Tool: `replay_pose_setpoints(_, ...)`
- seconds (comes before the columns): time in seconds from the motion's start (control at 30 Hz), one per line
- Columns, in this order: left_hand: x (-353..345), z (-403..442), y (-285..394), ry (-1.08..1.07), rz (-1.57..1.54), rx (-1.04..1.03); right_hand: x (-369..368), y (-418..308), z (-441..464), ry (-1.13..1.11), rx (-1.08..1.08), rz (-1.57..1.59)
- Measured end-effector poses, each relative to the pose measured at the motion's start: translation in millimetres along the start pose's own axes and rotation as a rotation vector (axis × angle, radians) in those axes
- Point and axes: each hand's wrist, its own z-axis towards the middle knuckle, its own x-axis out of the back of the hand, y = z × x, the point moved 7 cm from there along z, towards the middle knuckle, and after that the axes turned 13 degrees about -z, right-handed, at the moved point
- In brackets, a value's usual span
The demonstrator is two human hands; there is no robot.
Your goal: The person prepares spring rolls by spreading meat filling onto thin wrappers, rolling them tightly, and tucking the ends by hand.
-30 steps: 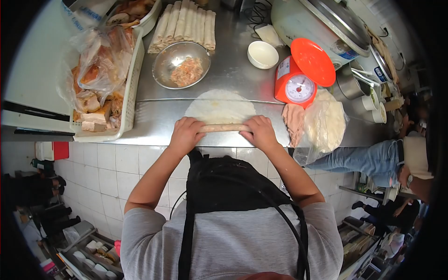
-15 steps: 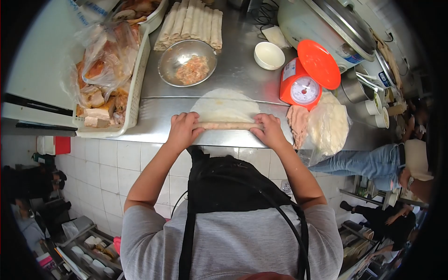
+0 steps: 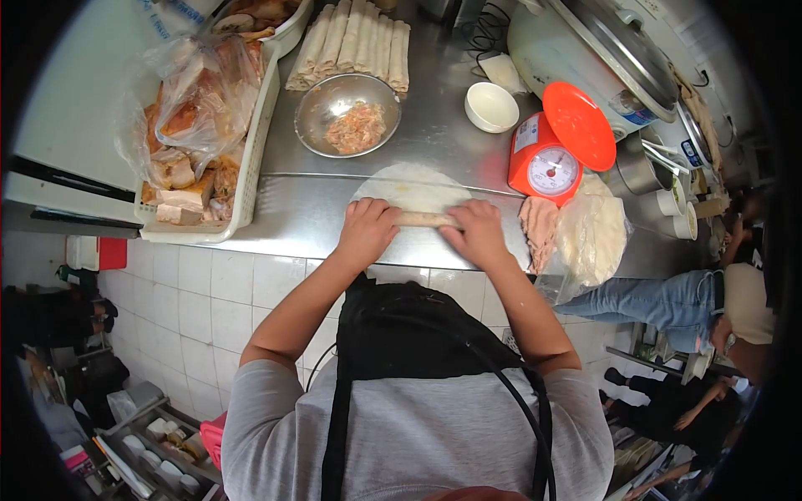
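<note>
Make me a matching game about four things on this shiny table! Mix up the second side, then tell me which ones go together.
1. scale
2. metal bowl
3. thin roll
4. stacked rolls

A. between the left hand and right hand
B. red, with a round dial
C. side by side, just beyond the metal bowl
D. holding an orange-and-white mix

Pairs: 1-B, 2-D, 3-A, 4-C

From a head-worn camera, we look forward and steeply down through a very wide, rounded view, with the grey shirt [image 3: 451, 426] close below us and the steel counter [image 3: 434, 146] farther ahead.
</note>
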Motion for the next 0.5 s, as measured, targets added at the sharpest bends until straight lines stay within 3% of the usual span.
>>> replay_pose_setpoints(0.2,-6.6,0.4,-5.7,0.023,-0.039,-0.017,-25.7,-53.3,27.8,-0.011,0.119,0.051)
replay_pose_setpoints(0.5,9.3,-11.0,-17.7,0.064,-0.010,0.083,-5.7,16.4,-11.2,-0.023,-0.011,0.023)
